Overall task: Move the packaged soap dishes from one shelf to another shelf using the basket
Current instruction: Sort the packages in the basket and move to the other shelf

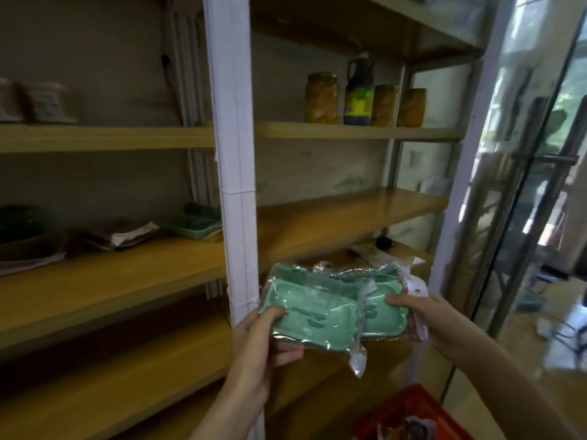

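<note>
My left hand grips a green soap dish in clear plastic wrap, thumb on top and fingers underneath. Beside it, my right hand holds a second wrapped green soap dish by its right edge, thumb on top. The two packages overlap in mid-air in front of the wooden middle shelf of the right bay. The red basket sits low at the bottom right, with some wrapped items inside it.
A white upright post divides the shelving. Jars and a dark bottle stand on the upper right shelf. More green packaged dishes and other packets lie on the left shelf. A glass door is at the right.
</note>
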Available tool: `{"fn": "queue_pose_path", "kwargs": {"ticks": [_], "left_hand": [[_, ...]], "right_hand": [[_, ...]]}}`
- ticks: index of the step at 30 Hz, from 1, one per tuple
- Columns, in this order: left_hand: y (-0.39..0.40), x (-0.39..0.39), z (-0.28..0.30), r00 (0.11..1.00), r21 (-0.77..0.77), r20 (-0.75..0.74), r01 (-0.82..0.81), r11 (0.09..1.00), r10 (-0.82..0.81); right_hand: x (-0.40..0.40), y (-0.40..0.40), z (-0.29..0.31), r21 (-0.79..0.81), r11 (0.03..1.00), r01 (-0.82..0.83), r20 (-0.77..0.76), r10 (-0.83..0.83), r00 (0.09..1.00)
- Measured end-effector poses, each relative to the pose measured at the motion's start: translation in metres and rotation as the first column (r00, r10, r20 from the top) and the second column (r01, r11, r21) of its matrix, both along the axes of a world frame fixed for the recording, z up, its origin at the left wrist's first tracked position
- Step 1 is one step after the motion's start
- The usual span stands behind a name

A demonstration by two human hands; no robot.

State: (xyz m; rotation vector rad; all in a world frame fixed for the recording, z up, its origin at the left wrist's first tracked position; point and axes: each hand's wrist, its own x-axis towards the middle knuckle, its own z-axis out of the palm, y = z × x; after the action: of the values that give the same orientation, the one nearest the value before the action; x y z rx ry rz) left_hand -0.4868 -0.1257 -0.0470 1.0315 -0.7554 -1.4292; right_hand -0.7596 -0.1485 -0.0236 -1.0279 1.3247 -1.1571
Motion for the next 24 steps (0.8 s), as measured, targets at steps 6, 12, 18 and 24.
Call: {"fn": "queue_pose_path", "kwargs": {"ticks": [6,12,18,24], "left_hand": [[-0.032,-0.063,-0.011,0.986,0.03,-0.015,0.166,0.986,-0.165],[-0.083,-0.125,-0.021,0.933,0.055,-0.06,0.357,0.933,-0.354],[-0.153,-0.199,-0.036,0.933,0.039,-0.079,0.356,0.934,-0.352],[-0.213,-0.273,-0.044,0.934,0.024,-0.122,0.342,0.939,-0.337]], "right_hand": [[-0.074,-0.021,-0.024,0.0,0.996,0.091,0.049,-0.091,0.995],[-0.146,-0.068,-0.044,0.038,0.982,0.187,0.085,-0.189,0.978],[-0.217,-0.128,-0.044,0.022,0.969,0.246,0.07,-0.247,0.967],[-0.289,-0.182,-0.052,0.086,0.95,0.299,0.104,-0.307,0.946]]}}
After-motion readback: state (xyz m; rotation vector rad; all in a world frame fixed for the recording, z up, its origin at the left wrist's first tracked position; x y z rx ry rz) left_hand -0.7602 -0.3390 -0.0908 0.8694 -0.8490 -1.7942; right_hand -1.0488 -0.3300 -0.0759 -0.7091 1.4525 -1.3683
